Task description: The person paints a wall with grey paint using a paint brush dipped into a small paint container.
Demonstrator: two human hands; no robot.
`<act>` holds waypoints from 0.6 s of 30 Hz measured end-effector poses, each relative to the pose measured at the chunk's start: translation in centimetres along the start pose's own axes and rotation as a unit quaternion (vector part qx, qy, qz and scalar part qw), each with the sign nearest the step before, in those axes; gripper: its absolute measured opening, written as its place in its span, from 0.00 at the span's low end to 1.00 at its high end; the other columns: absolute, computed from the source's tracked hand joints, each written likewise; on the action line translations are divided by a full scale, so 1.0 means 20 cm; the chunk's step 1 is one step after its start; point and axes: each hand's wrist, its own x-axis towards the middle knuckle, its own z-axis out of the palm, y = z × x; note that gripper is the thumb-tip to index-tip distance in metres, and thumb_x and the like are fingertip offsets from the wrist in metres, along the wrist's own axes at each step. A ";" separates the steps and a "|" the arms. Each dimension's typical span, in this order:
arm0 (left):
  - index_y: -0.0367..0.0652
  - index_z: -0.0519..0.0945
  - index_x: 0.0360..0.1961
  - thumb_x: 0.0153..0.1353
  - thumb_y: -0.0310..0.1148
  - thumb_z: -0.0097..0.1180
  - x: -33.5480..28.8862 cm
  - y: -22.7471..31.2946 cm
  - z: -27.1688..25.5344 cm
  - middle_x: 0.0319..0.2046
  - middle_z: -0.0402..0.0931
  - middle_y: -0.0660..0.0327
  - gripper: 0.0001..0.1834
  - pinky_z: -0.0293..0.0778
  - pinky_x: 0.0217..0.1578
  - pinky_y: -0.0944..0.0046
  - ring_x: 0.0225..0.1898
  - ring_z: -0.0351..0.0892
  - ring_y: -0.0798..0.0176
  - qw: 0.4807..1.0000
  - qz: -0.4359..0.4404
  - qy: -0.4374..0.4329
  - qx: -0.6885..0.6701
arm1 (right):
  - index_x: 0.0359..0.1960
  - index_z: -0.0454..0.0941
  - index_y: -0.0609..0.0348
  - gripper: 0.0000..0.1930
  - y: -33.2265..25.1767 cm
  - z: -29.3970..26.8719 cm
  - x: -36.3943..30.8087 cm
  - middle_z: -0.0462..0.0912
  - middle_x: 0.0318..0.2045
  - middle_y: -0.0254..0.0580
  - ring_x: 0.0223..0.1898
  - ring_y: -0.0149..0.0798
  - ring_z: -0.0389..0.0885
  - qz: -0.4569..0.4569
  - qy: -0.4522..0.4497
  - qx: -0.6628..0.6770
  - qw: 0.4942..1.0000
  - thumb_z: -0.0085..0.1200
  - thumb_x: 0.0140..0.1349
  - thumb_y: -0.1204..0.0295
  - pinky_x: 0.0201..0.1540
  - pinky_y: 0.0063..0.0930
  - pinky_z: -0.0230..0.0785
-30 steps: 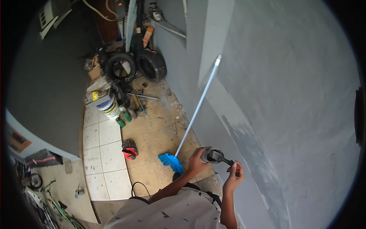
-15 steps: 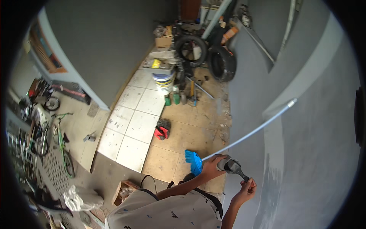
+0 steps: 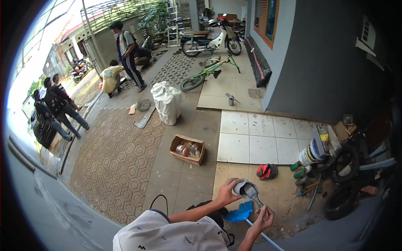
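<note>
My left hand (image 3: pixel 227 192) is wrapped round a small grey cup (image 3: pixel 238 186), its mouth tilted toward my right hand. In my right hand (image 3: pixel 263 219), the fingers pinch the thin end of a grey-smeared paintbrush (image 3: pixel 253 196). The brush's broad end lies at the cup's mouth; how far it reaches inside is hard to see. Below both hands lies a blue broom head (image 3: pixel 240 212) with a pale blue handle (image 3: pixel 268 239), touched by neither hand.
An open cardboard box (image 3: pixel 188 155) of jars and a white sack (image 3: pixel 166 102) stand on the paving. A red-and-black bundle (image 3: pixel 266 171), a white bucket (image 3: pixel 310 153) and tyres (image 3: pixel 341 205) are to the right. Beyond are a green bicycle (image 3: pixel 205 74), a motorcycle (image 3: pixel 213 42) and several people (image 3: pixel 125 48).
The view has swung left from the grey wall toward the yard, bringing people and the paving into sight. Both hands keep their holds on the cup and paintbrush.
</note>
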 end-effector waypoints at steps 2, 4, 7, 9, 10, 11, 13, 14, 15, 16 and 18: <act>0.49 0.72 0.48 0.31 0.30 0.67 -0.14 -0.02 -0.12 0.45 0.71 0.55 0.35 0.71 0.45 0.58 0.46 0.72 0.50 0.998 -0.041 0.047 0.021 | 0.34 0.71 0.67 0.07 0.05 0.06 -0.05 0.73 0.26 0.38 0.23 0.27 0.71 0.017 -0.051 0.004 0.999 0.51 0.59 0.74 0.27 0.18 0.66; 0.49 0.72 0.47 0.31 0.31 0.67 -0.28 0.01 -0.28 0.45 0.71 0.55 0.35 0.71 0.44 0.59 0.46 0.73 0.51 0.990 -0.090 0.085 0.064 | 0.34 0.71 0.67 0.06 0.13 0.12 -0.13 0.73 0.25 0.38 0.23 0.27 0.71 -0.010 -0.085 0.030 0.996 0.50 0.59 0.75 0.26 0.18 0.66; 0.48 0.72 0.47 0.30 0.31 0.67 -0.49 -0.05 -0.45 0.42 0.72 0.55 0.34 0.71 0.43 0.59 0.44 0.73 0.51 0.972 -0.134 0.168 0.100 | 0.33 0.71 0.67 0.05 0.11 0.26 -0.29 0.73 0.24 0.37 0.22 0.26 0.70 -0.008 -0.204 0.041 0.978 0.50 0.58 0.78 0.26 0.18 0.66; 0.47 0.73 0.46 0.30 0.32 0.67 -0.58 -0.06 -0.53 0.40 0.74 0.56 0.33 0.71 0.43 0.60 0.43 0.74 0.51 0.955 -0.159 0.224 0.108 | 0.33 0.71 0.66 0.04 0.10 0.32 -0.36 0.73 0.23 0.36 0.21 0.26 0.70 -0.016 -0.259 0.044 0.965 0.51 0.58 0.78 0.25 0.18 0.66; 0.47 0.73 0.46 0.30 0.32 0.67 -0.60 -0.06 -0.56 0.40 0.74 0.56 0.33 0.71 0.43 0.60 0.43 0.74 0.51 0.949 -0.167 0.245 0.110 | 0.32 0.70 0.67 0.04 0.09 0.34 -0.40 0.73 0.22 0.37 0.21 0.26 0.71 -0.010 -0.276 0.037 0.960 0.51 0.57 0.78 0.25 0.18 0.67; 0.47 0.73 0.45 0.30 0.32 0.67 -0.62 -0.06 -0.59 0.40 0.74 0.56 0.33 0.71 0.43 0.60 0.43 0.74 0.51 0.944 -0.168 0.262 0.109 | 0.31 0.70 0.67 0.04 0.08 0.37 -0.43 0.72 0.21 0.37 0.20 0.27 0.71 -0.005 -0.293 0.030 0.956 0.52 0.57 0.79 0.25 0.18 0.68; 0.47 0.74 0.44 0.30 0.34 0.68 -0.64 -0.09 -0.64 0.40 0.74 0.56 0.32 0.71 0.43 0.60 0.42 0.75 0.52 0.933 -0.168 0.300 0.107 | 0.31 0.70 0.67 0.04 0.09 0.42 -0.45 0.72 0.21 0.37 0.20 0.27 0.71 -0.006 -0.328 0.043 0.944 0.52 0.57 0.79 0.25 0.18 0.67; 0.47 0.74 0.44 0.30 0.34 0.68 -0.64 -0.11 -0.67 0.40 0.74 0.56 0.32 0.71 0.43 0.60 0.42 0.75 0.52 0.926 -0.176 0.316 0.107 | 0.31 0.70 0.67 0.04 0.09 0.46 -0.46 0.71 0.20 0.36 0.20 0.26 0.71 -0.005 -0.339 0.057 0.939 0.52 0.57 0.79 0.25 0.18 0.67; 0.47 0.74 0.44 0.31 0.34 0.68 -0.65 -0.13 -0.70 0.40 0.74 0.56 0.32 0.72 0.42 0.60 0.42 0.75 0.52 0.920 -0.174 0.334 0.109 | 0.31 0.70 0.67 0.04 0.08 0.50 -0.48 0.71 0.20 0.36 0.20 0.26 0.71 -0.005 -0.356 0.053 0.933 0.52 0.57 0.79 0.25 0.18 0.67; 0.47 0.74 0.44 0.31 0.34 0.69 -0.64 -0.14 -0.74 0.39 0.74 0.56 0.32 0.72 0.42 0.60 0.42 0.75 0.52 0.917 -0.164 0.349 0.107 | 0.31 0.70 0.66 0.04 0.06 0.55 -0.50 0.71 0.20 0.35 0.20 0.26 0.70 -0.008 -0.365 0.048 0.930 0.52 0.57 0.78 0.24 0.18 0.66; 0.47 0.74 0.44 0.31 0.35 0.69 -0.64 -0.17 -0.80 0.39 0.74 0.57 0.32 0.72 0.42 0.60 0.41 0.75 0.52 0.908 -0.158 0.375 0.101 | 0.31 0.71 0.65 0.04 0.03 0.63 -0.53 0.70 0.20 0.34 0.20 0.25 0.69 -0.020 -0.384 0.040 0.922 0.52 0.57 0.78 0.24 0.17 0.65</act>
